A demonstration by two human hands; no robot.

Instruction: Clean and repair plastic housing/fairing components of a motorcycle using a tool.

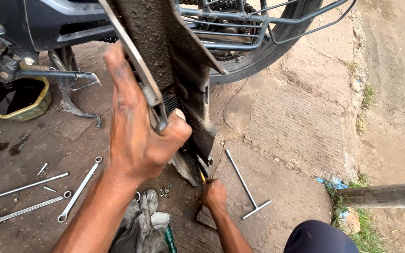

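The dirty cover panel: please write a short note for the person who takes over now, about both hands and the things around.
Left hand: grips the upper edge of the dirty cover panel, holding it upright on the ground.
Right hand: holds a small yellow-handled tool at the panel's lower end.
On the ground: three wrenches to the left, a T-handle wrench to the right, a rag and small nuts near the panel.
Done: panel is off the motorcycle.
Left: I cannot tell how much work on the lower end remains.
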